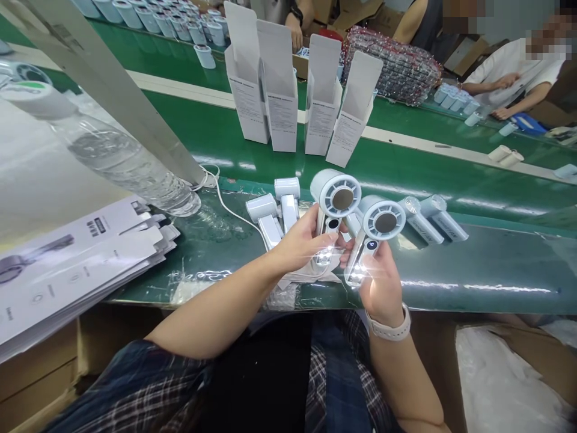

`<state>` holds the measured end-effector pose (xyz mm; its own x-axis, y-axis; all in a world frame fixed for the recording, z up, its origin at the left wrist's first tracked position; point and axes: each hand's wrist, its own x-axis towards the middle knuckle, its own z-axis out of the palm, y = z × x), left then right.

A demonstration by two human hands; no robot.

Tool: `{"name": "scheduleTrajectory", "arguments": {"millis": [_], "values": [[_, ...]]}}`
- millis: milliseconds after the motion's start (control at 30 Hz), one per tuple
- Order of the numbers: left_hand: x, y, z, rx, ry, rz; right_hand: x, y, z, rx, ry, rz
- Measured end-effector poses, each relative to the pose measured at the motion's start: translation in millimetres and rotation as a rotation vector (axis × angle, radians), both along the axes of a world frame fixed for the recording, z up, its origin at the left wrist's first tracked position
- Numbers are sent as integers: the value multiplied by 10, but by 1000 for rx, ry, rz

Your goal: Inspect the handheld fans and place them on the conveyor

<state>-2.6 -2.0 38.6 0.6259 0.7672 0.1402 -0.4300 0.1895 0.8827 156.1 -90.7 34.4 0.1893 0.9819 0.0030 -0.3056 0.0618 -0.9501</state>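
My left hand [300, 240] is wrapped round the handle of a light blue handheld fan [336, 193], its round head pointing up. Beside it, my right hand [382, 279] grips a second light blue fan [383, 218] by the handle, where a small dark display shows. The two fan heads are close together. Behind my left hand, two more fans [270, 224] lie on the green table [487, 270]. To the right of my hands lie another two fans [426, 222] with lettering on their handles.
Four open white boxes [282, 102] stand on the green belt [202, 129]. At left are a metal post [121, 78], a plastic bottle [121, 156], flat printed cartons [81, 264] and a white cable [234, 211]. People work across the belt near many blue parts [153, 21].
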Motion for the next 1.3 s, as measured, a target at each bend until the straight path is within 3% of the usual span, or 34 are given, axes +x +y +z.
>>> {"name": "scheduleTrajectory", "arguments": {"millis": [133, 333, 567, 867, 933, 1033, 1200, 1233, 1300], "values": [[-19, 27, 6, -18, -11, -2, -28, 41, 29, 12, -25, 22], [-14, 84, -59, -169, -174, -245, -208, 166, 199, 74, -1, 136], [-50, 135, -67, -296, -230, -239, -256, 233, 235, 82, 12, 203], [-34, 110, -15, -224, -257, -181, -327, 277, 201, 92, 2, 201], [-36, 127, -16, -212, -246, -151, -317, 282, 216, 126, -67, 199], [-51, 162, -32, -175, -237, -65, -221, 300, 238, 181, -344, 170], [-84, 181, -20, -228, -294, -14, -32, 374, 58, 234, -783, -228], [-87, 178, -13, -247, -307, -13, -30, 388, -8, 249, -824, -254], [-85, 172, -5, -280, -321, 1, -75, 410, -135, 289, -863, -156]]}}
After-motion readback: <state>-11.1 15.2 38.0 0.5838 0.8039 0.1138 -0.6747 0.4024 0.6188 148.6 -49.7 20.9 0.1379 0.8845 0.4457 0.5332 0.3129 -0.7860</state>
